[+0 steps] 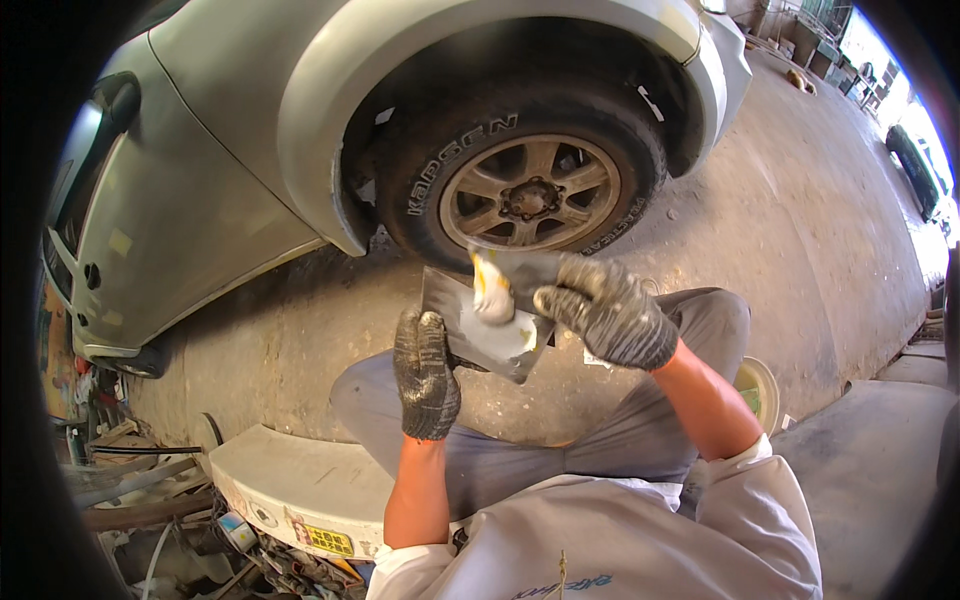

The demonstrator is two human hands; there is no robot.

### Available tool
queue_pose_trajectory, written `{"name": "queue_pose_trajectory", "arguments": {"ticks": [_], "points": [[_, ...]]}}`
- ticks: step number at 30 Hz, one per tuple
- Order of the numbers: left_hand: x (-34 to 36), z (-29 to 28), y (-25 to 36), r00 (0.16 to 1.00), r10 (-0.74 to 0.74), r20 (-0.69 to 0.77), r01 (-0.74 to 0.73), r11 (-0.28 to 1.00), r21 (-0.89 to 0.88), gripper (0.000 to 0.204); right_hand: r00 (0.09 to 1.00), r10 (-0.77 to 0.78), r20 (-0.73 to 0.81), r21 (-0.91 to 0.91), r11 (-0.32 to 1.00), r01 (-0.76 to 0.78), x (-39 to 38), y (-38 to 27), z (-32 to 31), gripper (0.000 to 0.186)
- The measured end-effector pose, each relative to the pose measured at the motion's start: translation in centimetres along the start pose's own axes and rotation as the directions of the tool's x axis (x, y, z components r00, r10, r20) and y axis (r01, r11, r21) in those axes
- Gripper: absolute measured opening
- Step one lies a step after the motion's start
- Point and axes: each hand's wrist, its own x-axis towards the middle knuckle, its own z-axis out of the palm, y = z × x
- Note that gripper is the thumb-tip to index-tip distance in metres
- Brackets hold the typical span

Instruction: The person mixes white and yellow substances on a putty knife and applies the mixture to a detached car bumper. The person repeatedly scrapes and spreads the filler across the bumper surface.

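Observation:
My left hand (427, 378), in a dark knit work glove, grips the left edge of a flat grey mixing board (450, 312) above my lap. A pale lump of putty (492, 305), streaked with yellow at its upper end, is over the board, and a whitish smear lies near the board's right side. My gloved right hand (615, 315) is closed on a flat grey putty spreader (532, 266), whose blade reaches left to the lump. Motion blurs the blade and the lump, so how they touch cannot be told.
Ahead stands a light-coloured vehicle (220, 90) with a dusty wheel (530, 195) under its flared arch. A whitish bumper-like panel (310, 480) and piled scrap (150, 540) lie at lower left. A round pale tub (757, 390) stands beside my right leg, near a grey panel (870, 480).

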Motion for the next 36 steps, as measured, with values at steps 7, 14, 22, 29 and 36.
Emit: {"name": "queue_pose_trajectory", "arguments": {"ticks": [7, 14, 22, 29, 36], "points": [[0.0, 0.0, -2.9, 0.901, 0.414, 0.133, -0.390, 0.634, 0.669, 0.049, 0.913, -0.407, 0.001, -0.686, 0.664, 0.297, -0.5, 0.4, -0.4, 0.036], [0.0, 2.3, -2.0, 0.804, 0.586, 0.102, -0.402, 0.409, 0.819, 0.057, 0.898, -0.420, 0.134, -0.770, 0.525, 0.361, -1.1, 0.7, 2.0, 0.046], [-0.4, 2.8, -1.6, 0.801, 0.584, 0.130, -0.449, 0.444, 0.776, 0.057, 0.870, -0.493, 0.014, -0.710, 0.608, 0.356, -0.9, 1.1, 2.4, 0.044], [-0.5, 2.1, -1.5, 0.770, 0.613, 0.180, -0.503, 0.408, 0.762, 0.054, 0.882, -0.470, 0.011, -0.707, 0.620, 0.339, -1.1, 0.9, 2.2, 0.047], [0.6, 1.6, -1.2, 0.996, 0.087, -0.008, -0.085, 0.987, 0.134, 0.036, 0.946, -0.323, 0.000, -0.380, 0.875, 0.299, 0.2, 1.3, -0.5, 0.047]]}}
